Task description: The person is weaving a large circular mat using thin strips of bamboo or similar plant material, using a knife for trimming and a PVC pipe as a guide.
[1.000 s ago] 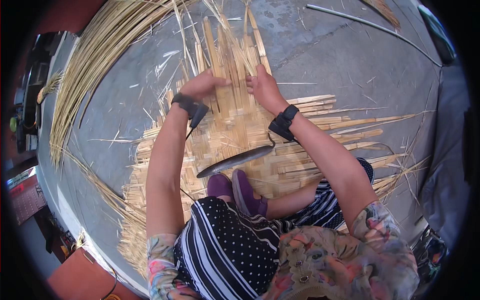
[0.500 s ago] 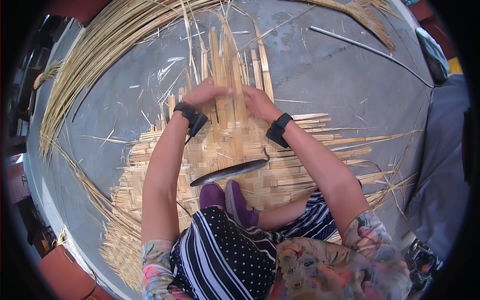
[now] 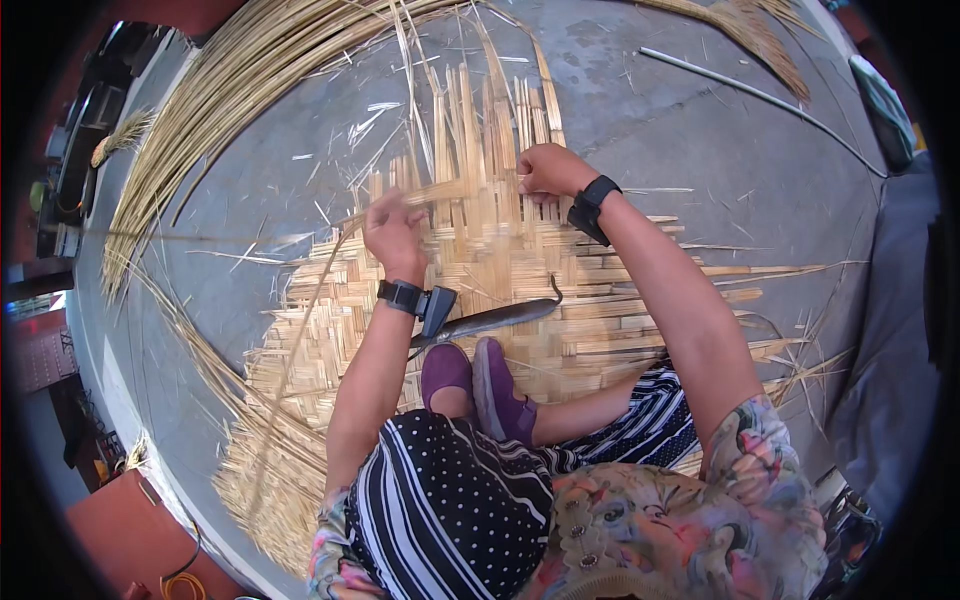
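Observation:
Before me lies a partly woven mat (image 3: pixel 330 330) of flat, pale reed strips, its loose ends fanning out at the far and right edges. My left hand (image 3: pixel 395 235), at the mat's far left part, is closed on a reed strip (image 3: pixel 440 192) running rightward into the upright strips. Long, thin, motion-blurred ends trail left and down from that hand. My right hand (image 3: pixel 553 172) is closed beside the upright strips (image 3: pixel 497 125) at the far edge; what its fingers grip is hidden. A dark curved blade (image 3: pixel 500 318) with a hooked end rests on the mat just beyond my shoes.
A large bundle of long reeds (image 3: pixel 190 120) curves along the far left. My purple shoes (image 3: pixel 447 372) stand on the mat. A thin pale rod (image 3: pixel 760 95) lies on the grey floor at far right, near a reed broom-like tuft (image 3: pixel 765 45). Grey cloth (image 3: pixel 890 300) hangs at right.
My hands were close together over the upright strips. The left has moved left and nearer with a reed strip; the right has shifted slightly right. The view has shifted a little.

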Tool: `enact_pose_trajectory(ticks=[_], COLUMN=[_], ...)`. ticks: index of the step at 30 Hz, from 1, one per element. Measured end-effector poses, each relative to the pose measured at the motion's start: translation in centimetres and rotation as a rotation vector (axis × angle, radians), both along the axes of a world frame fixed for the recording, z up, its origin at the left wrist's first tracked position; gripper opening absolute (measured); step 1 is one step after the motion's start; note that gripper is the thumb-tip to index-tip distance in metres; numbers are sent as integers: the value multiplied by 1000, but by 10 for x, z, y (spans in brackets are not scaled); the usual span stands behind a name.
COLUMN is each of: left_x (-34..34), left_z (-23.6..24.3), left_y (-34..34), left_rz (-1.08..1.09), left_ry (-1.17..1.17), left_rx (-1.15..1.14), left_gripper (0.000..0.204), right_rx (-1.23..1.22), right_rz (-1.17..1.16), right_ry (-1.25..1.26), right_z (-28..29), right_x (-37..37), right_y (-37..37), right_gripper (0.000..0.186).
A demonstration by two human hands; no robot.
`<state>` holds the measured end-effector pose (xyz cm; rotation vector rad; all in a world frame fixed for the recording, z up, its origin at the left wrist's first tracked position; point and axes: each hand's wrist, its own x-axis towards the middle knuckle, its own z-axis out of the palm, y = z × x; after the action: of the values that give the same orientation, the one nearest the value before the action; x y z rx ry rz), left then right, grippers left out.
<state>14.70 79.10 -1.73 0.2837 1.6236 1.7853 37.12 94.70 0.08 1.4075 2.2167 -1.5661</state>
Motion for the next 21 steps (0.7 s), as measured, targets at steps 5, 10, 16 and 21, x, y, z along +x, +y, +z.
enact_pose_trajectory(ticks=[5, 10, 16, 21], left_x=[-5, -18, 0, 81], left_z=[-8, -9, 2, 37], left_y=[5, 1, -21, 11], left_rz=[-173, -93, -246, -962], left_ry=[-215, -83, 94, 964], left_rx=[75, 67, -247, -120], left_gripper=[26, 24, 31, 65], right_rx=[113, 58, -55, 293], right_rz=[16, 51, 63, 160], right_ry=[8, -56, -221, -393], right_z=[7, 16, 36, 90], right_x=[5, 34, 96, 75], right_y=[-7, -5, -11, -18], right_gripper=[13, 14, 18, 17])
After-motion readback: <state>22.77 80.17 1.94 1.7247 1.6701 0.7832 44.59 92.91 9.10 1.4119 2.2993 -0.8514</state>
